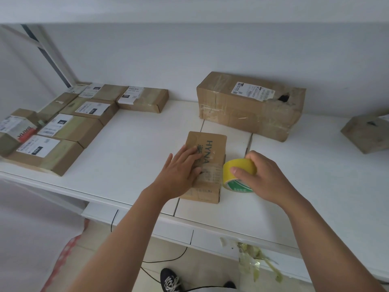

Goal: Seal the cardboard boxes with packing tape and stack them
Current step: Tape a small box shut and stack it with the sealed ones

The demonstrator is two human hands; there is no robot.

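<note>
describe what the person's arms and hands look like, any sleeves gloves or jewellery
Both arms are bare as far up as the head view shows, with no sleeve in sight. The left hand and right hand wear no gloves, and no ring, watch or bracelet shows on the fingers or wrists. No markings are visible on either forearm.

Left hand (181, 167) flat; right hand (261, 175) fingers (237, 171) curled.

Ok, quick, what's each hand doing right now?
Left hand: open, flat, pressing on the small box.
Right hand: fingers gripping the yellow tape roll.
</note>
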